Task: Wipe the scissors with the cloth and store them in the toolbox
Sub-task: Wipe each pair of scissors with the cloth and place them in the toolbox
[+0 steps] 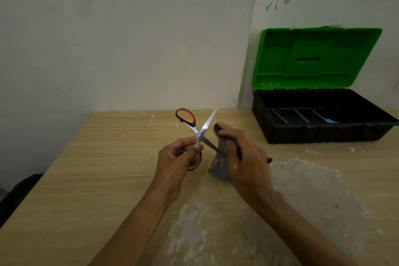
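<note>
Open scissors (199, 134) in left hand (172, 155), blade in cloth (220, 162)

Tabletop (97, 168): light wood grain, running back to the wall.
White smears (190, 229): powdery patches on the near and right parts of the tabletop.
Wall (129, 39): pale, plain, with a vertical corner right of centre.
Scuff marks (277, 4): small grey blotches high on the wall.
Dark shape (19, 192): beyond the tabletop's left edge, unclear.

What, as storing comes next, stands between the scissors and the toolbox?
Nothing on the table does: bare table lies between the scissors and the toolbox, whose lid is open. Only the right hand, gripping the cloth round one blade, is on that side.
</note>
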The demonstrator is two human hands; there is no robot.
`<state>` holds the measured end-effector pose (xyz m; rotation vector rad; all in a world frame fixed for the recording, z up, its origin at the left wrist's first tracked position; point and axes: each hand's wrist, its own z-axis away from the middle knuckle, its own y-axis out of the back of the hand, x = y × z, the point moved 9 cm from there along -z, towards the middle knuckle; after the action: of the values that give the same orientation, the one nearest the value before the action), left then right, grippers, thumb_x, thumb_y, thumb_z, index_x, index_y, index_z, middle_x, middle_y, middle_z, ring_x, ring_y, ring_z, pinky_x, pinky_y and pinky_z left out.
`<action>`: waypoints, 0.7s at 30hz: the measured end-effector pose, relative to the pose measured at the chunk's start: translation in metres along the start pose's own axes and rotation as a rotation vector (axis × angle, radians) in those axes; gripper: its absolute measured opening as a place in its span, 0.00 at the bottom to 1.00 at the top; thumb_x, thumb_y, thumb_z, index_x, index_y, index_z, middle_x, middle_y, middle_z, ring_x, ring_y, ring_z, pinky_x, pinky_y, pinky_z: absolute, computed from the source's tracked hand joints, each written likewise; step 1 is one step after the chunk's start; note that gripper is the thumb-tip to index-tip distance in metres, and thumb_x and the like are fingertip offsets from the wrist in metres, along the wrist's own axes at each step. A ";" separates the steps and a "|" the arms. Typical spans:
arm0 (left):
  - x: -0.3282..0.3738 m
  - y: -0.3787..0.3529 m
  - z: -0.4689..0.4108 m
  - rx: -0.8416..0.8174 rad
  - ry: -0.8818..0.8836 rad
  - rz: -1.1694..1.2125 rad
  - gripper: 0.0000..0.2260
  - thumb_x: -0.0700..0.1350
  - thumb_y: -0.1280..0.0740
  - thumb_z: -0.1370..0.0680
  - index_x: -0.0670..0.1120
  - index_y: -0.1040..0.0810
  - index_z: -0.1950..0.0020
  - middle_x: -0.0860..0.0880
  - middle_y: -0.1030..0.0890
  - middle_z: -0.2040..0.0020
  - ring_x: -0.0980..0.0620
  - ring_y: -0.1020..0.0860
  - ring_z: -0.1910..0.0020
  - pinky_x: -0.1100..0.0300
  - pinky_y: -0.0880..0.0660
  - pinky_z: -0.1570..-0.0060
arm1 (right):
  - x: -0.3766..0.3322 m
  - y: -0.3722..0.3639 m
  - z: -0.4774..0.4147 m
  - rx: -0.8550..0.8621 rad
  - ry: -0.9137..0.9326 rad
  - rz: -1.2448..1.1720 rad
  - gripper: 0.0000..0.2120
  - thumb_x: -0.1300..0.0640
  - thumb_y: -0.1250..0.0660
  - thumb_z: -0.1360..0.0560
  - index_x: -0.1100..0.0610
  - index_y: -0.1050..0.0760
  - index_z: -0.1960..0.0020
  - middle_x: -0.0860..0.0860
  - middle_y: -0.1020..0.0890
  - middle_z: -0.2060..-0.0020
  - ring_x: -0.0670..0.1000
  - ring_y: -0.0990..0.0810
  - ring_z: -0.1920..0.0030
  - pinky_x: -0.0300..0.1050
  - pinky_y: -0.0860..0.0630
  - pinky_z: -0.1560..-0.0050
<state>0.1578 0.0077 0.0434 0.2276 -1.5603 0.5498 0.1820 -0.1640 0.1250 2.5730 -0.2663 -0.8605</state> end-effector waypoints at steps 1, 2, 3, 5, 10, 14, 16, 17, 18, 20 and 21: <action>-0.002 -0.003 0.001 -0.024 0.006 -0.015 0.08 0.37 0.28 0.24 0.47 0.13 0.48 0.45 0.12 0.56 0.56 0.19 0.59 0.67 0.23 0.60 | -0.011 -0.013 0.005 -0.105 0.128 0.116 0.17 0.65 0.37 0.23 0.54 0.25 0.36 0.44 0.22 0.37 0.41 0.25 0.36 0.41 0.30 0.33; -0.004 -0.005 0.002 -0.043 0.018 -0.018 0.08 0.37 0.28 0.23 0.46 0.13 0.46 0.42 0.13 0.52 0.54 0.20 0.57 0.65 0.24 0.57 | -0.015 -0.025 0.011 -0.194 0.218 0.229 0.19 0.66 0.34 0.25 0.56 0.24 0.36 0.50 0.21 0.36 0.46 0.25 0.34 0.45 0.33 0.29; -0.006 -0.005 0.002 -0.051 0.035 -0.008 0.09 0.37 0.29 0.23 0.45 0.13 0.45 0.39 0.13 0.49 0.51 0.20 0.55 0.62 0.24 0.55 | -0.013 -0.036 0.017 -0.257 0.260 0.319 0.21 0.67 0.31 0.27 0.57 0.24 0.35 0.53 0.20 0.37 0.48 0.25 0.33 0.48 0.36 0.27; -0.009 -0.003 0.001 -0.050 0.063 0.011 0.09 0.37 0.29 0.22 0.44 0.14 0.44 0.37 0.14 0.47 0.48 0.20 0.52 0.59 0.23 0.52 | -0.005 -0.048 0.024 -0.330 0.263 0.394 0.26 0.67 0.28 0.29 0.59 0.25 0.32 0.54 0.21 0.36 0.50 0.26 0.32 0.47 0.40 0.26; -0.007 0.002 -0.004 -0.027 0.086 0.090 0.09 0.34 0.29 0.23 0.46 0.13 0.49 0.45 0.12 0.53 0.53 0.17 0.56 0.62 0.22 0.57 | 0.011 -0.050 0.030 -0.352 0.235 0.354 0.28 0.68 0.28 0.29 0.60 0.29 0.30 0.57 0.24 0.33 0.51 0.31 0.29 0.46 0.40 0.27; 0.002 0.020 -0.013 0.037 0.108 0.221 0.09 0.31 0.30 0.24 0.43 0.16 0.49 0.43 0.12 0.56 0.56 0.17 0.64 0.66 0.21 0.63 | 0.020 -0.045 0.029 -0.380 0.259 0.347 0.26 0.62 0.27 0.27 0.60 0.28 0.31 0.58 0.21 0.37 0.53 0.25 0.33 0.48 0.34 0.30; 0.006 0.030 -0.017 0.061 0.107 0.241 0.09 0.31 0.30 0.24 0.43 0.15 0.49 0.44 0.13 0.56 0.56 0.17 0.63 0.66 0.20 0.63 | 0.033 -0.027 0.015 -0.305 0.139 0.361 0.20 0.55 0.34 0.24 0.55 0.29 0.33 0.55 0.17 0.46 0.51 0.18 0.47 0.48 0.20 0.43; 0.007 0.031 -0.018 0.061 0.104 0.230 0.09 0.31 0.30 0.24 0.43 0.15 0.49 0.44 0.13 0.55 0.56 0.17 0.62 0.66 0.20 0.63 | 0.044 -0.010 0.005 -0.206 0.003 0.328 0.16 0.54 0.37 0.22 0.53 0.28 0.35 0.53 0.16 0.52 0.49 0.18 0.56 0.43 0.18 0.54; 0.007 0.030 -0.017 0.056 0.102 0.211 0.09 0.32 0.30 0.24 0.43 0.15 0.48 0.44 0.12 0.55 0.56 0.16 0.61 0.65 0.20 0.62 | 0.060 0.009 -0.005 -0.100 -0.168 0.266 0.12 0.54 0.39 0.20 0.53 0.26 0.38 0.51 0.16 0.56 0.46 0.19 0.61 0.39 0.19 0.62; 0.003 0.024 -0.015 0.036 0.115 0.182 0.09 0.32 0.30 0.24 0.43 0.15 0.47 0.44 0.12 0.54 0.54 0.17 0.59 0.64 0.21 0.59 | 0.099 0.037 -0.013 0.024 -0.524 0.052 0.08 0.54 0.37 0.19 0.54 0.23 0.43 0.49 0.16 0.60 0.46 0.18 0.62 0.38 0.20 0.63; 0.000 0.019 -0.013 0.021 0.125 0.170 0.09 0.33 0.30 0.24 0.44 0.15 0.47 0.44 0.12 0.54 0.54 0.17 0.58 0.63 0.21 0.58 | 0.112 0.043 -0.012 0.051 -0.663 -0.097 0.07 0.54 0.35 0.20 0.54 0.22 0.44 0.50 0.15 0.61 0.49 0.17 0.61 0.42 0.19 0.60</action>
<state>0.1601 0.0299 0.0396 0.0753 -1.4607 0.7008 0.2760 -0.2328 0.0930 2.2752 -0.3525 -1.7462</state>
